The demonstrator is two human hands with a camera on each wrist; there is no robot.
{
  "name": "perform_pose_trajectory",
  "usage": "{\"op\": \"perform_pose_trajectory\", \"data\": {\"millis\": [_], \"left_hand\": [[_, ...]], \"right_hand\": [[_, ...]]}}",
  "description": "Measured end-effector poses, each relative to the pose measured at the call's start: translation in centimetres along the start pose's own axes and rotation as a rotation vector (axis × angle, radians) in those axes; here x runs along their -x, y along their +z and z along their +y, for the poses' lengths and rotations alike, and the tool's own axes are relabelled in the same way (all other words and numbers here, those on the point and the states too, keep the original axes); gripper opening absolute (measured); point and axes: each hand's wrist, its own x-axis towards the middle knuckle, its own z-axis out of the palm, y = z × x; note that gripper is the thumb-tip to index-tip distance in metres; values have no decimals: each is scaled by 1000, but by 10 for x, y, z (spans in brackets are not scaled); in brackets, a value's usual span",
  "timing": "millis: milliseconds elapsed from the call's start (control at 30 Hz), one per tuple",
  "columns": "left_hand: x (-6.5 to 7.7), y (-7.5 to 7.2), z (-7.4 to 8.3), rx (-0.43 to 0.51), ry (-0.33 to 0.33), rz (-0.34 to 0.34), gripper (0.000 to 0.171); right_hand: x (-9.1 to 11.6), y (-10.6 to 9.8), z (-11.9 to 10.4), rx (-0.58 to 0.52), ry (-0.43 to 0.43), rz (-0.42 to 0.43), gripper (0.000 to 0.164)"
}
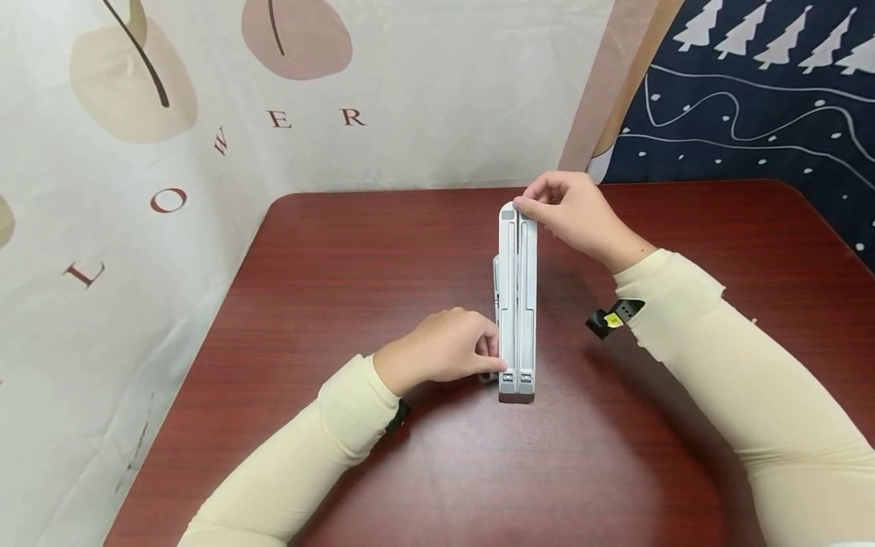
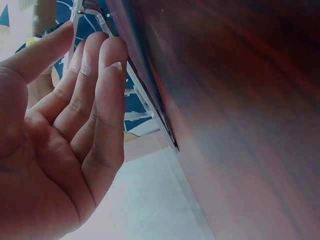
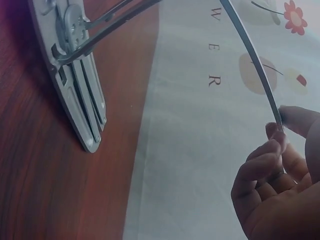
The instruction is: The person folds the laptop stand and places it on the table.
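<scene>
A silver metal folding laptop stand (image 1: 527,304) stands on the table in front of me, its two long, slim sides close together. My left hand (image 1: 444,346) pinches its near lower end, the thumb beside the small hinge fittings. At the upper end, my right hand (image 1: 577,213) holds the tip between thumb and fingers. In the right wrist view, a raised bar (image 3: 252,52) runs down into the right hand (image 3: 280,195), while the slotted base (image 3: 75,95) lies low on the table. The left hand (image 2: 65,135) has its fingertips at the frame in the left wrist view.
The dark red wooden table (image 1: 342,251) spreads around the stand. Behind and to the left hangs a pale printed cloth (image 1: 437,91) with letters, and a navy cloth (image 1: 738,114) with white trees hangs at the right. A black camera mount (image 1: 601,323) sits under the right wrist.
</scene>
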Motion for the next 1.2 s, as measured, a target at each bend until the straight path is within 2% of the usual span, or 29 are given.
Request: {"op": "perform_pose_trajectory", "data": {"millis": [267,567,767,967,1100,1200], "left_hand": [[-1,0,-1,-1,-16,-5,23],[-1,-1,1,-21,-15,-4,23],[0,-1,3,-23,-13,-7,23],[0,-1,3,-35,-10,-1,23],[1,1,4,-93,-3,28,25],[0,3,6,-141,-3,72,34]], "right_hand": [[-5,2,7,-118,62,-75,21],[-5,5,9,-211,80,-67,18],[-6,7,10,-249,97,-90,19],[-7,8,10,-221,99,-83,21],[-6,10,11,-219,82,-67,20],[-5,11,12,-243,71,-58,20]]}}
